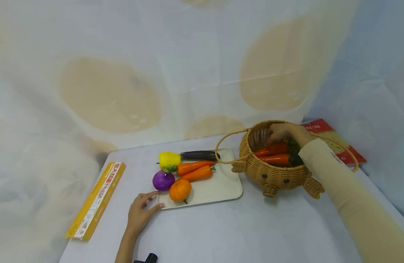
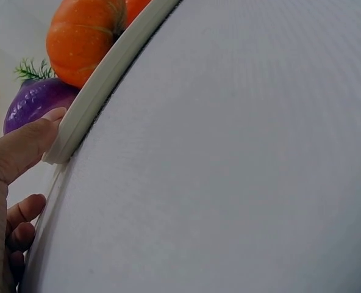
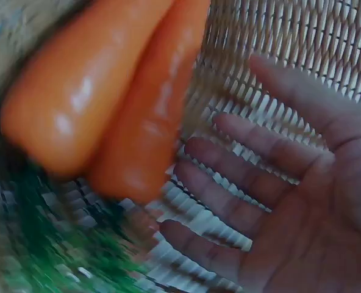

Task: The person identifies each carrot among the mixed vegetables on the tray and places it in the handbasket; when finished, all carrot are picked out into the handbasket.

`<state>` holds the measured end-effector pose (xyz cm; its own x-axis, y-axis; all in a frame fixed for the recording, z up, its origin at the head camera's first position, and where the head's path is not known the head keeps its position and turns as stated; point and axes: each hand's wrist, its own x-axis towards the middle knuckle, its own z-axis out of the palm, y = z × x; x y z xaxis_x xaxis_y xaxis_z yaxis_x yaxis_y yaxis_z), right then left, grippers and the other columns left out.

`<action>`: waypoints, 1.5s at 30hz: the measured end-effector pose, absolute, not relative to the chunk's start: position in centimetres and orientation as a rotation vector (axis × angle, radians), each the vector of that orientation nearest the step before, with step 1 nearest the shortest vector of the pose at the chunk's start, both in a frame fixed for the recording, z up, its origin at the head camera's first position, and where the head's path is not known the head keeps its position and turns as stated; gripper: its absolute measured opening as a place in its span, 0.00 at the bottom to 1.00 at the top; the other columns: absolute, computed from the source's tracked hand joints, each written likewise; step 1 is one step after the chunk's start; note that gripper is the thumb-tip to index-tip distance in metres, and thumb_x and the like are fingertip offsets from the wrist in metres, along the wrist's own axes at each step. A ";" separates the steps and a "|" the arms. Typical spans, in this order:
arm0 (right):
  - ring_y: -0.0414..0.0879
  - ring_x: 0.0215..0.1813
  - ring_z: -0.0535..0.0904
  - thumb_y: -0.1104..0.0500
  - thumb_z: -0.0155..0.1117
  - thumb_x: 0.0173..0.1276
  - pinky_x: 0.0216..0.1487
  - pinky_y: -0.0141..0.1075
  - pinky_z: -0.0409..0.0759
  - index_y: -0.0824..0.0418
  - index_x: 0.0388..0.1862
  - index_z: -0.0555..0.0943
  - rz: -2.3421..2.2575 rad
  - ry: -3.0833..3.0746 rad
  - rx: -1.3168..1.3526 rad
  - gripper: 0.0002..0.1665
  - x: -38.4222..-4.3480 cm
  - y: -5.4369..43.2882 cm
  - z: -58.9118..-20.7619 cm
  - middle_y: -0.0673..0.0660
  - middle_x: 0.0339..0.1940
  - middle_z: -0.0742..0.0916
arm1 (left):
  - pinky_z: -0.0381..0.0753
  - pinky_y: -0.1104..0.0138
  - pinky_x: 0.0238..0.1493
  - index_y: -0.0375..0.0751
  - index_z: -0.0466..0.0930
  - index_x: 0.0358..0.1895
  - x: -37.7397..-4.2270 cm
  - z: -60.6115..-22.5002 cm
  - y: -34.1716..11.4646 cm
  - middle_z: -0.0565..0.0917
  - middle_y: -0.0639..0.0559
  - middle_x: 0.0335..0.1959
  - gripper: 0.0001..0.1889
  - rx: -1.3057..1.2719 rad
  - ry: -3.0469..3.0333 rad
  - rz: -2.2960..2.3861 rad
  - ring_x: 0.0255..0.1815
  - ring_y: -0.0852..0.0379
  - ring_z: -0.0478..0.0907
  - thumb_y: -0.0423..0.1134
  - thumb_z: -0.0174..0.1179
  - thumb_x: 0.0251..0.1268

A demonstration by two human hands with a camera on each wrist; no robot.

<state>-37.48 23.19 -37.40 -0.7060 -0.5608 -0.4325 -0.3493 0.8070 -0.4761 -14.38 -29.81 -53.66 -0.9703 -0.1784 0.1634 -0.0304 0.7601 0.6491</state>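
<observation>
My left hand (image 1: 140, 213) rests at the front left corner of a cream tray (image 1: 218, 187), its thumb (image 2: 31, 143) touching the rim. On the tray lie a purple onion (image 1: 163, 181), a small orange pumpkin (image 1: 180, 190), two carrots (image 1: 200, 173), a yellow bell pepper (image 1: 169, 159) and an eggplant (image 1: 200, 155). My right hand (image 1: 282, 132) reaches down into a wicker basket (image 1: 284, 180). Its fingers are spread and hold nothing in the right wrist view, beside two orange carrots (image 3: 150, 137). Dark green leaves (image 3: 77, 244), blurred, show below them.
A yellow pasta box (image 1: 97, 201) lies at the table's left side. Behind the basket, to the right, is a red packet (image 1: 327, 137). The basket's looped handle (image 1: 221, 140) overhangs the tray's right end. A patterned cloth (image 1: 202, 73) hangs behind the table.
</observation>
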 end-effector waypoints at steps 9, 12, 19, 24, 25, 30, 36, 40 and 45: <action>0.60 0.52 0.81 0.51 0.64 0.70 0.54 0.55 0.78 0.71 0.52 0.81 -0.404 2.435 -0.851 0.23 -34.8 21.2 -30.9 0.66 0.51 0.85 | 0.66 0.65 0.40 0.62 0.85 0.54 -15.5 -54.0 -28.6 0.78 0.56 0.37 0.24 0.086 -2.738 -0.995 0.37 0.57 0.67 0.53 0.75 0.50; 0.59 0.52 0.82 0.51 0.67 0.68 0.54 0.54 0.78 0.69 0.51 0.81 -0.436 2.536 -0.948 0.23 -32.7 19.6 -29.2 0.65 0.50 0.85 | 0.65 0.65 0.39 0.62 0.84 0.54 -15.8 -53.9 -28.5 0.78 0.56 0.37 0.24 0.058 -2.730 -0.983 0.36 0.57 0.67 0.53 0.75 0.51; 0.55 0.55 0.82 0.52 0.70 0.65 0.53 0.51 0.80 0.60 0.57 0.81 -0.684 2.679 -1.104 0.23 -27.2 13.9 -30.2 0.57 0.54 0.86 | 0.65 0.65 0.39 0.62 0.84 0.54 -16.4 -53.9 -28.2 0.77 0.57 0.36 0.24 0.044 -2.714 -1.018 0.36 0.58 0.67 0.54 0.75 0.51; 0.51 0.54 0.81 0.54 0.72 0.64 0.55 0.51 0.79 0.60 0.57 0.81 -0.921 2.552 -1.211 0.24 -25.7 10.8 -34.5 0.55 0.53 0.86 | 0.65 0.65 0.39 0.62 0.85 0.54 -16.9 -54.1 -27.6 0.78 0.56 0.36 0.24 0.035 -2.697 -1.055 0.36 0.57 0.68 0.54 0.75 0.50; 0.51 0.54 0.81 0.55 0.72 0.63 0.55 0.51 0.79 0.60 0.57 0.80 -0.951 2.532 -1.216 0.24 -25.6 10.3 -35.5 0.55 0.53 0.86 | 0.65 0.65 0.39 0.62 0.85 0.54 -16.9 -54.1 -27.5 0.78 0.56 0.36 0.24 0.036 -2.697 -1.061 0.36 0.57 0.68 0.54 0.75 0.50; 0.55 0.59 0.79 0.55 0.72 0.63 0.59 0.51 0.77 0.63 0.59 0.79 -1.031 2.470 -1.178 0.27 -25.0 8.6 -39.6 0.59 0.57 0.83 | 0.65 0.65 0.39 0.63 0.85 0.53 -17.1 -54.3 -27.1 0.78 0.57 0.35 0.23 0.023 -2.701 -1.063 0.36 0.58 0.68 0.54 0.75 0.50; 0.60 0.66 0.73 0.54 0.71 0.64 0.65 0.56 0.71 0.64 0.62 0.76 -1.138 2.480 -1.112 0.30 -25.6 7.0 -43.6 0.62 0.65 0.79 | 0.66 0.65 0.39 0.63 0.85 0.53 -17.2 -54.3 -26.7 0.78 0.58 0.35 0.23 0.014 -2.695 -1.044 0.36 0.58 0.69 0.53 0.75 0.50; 0.59 0.64 0.74 0.59 0.71 0.63 0.65 0.55 0.71 0.66 0.61 0.77 -1.199 2.580 -1.046 0.29 -26.4 6.2 -45.8 0.63 0.61 0.81 | 0.66 0.64 0.40 0.64 0.85 0.53 -17.4 -54.1 -26.5 0.78 0.58 0.36 0.23 0.011 -2.698 -1.056 0.36 0.58 0.69 0.54 0.74 0.50; 0.59 0.63 0.74 0.59 0.71 0.63 0.66 0.55 0.68 0.65 0.58 0.79 -1.124 2.706 -0.975 0.25 -27.0 6.2 -47.4 0.62 0.59 0.82 | 0.66 0.64 0.40 0.64 0.84 0.53 -17.3 -54.1 -26.1 0.78 0.57 0.36 0.23 0.016 -2.711 -1.078 0.37 0.58 0.69 0.55 0.74 0.50</action>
<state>-27.01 6.17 -47.43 -0.7994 -0.5724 0.1825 -0.5332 0.5359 -0.6546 -17.30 -26.09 -54.08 -0.9749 -0.0921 0.2026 0.0723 0.7301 0.6795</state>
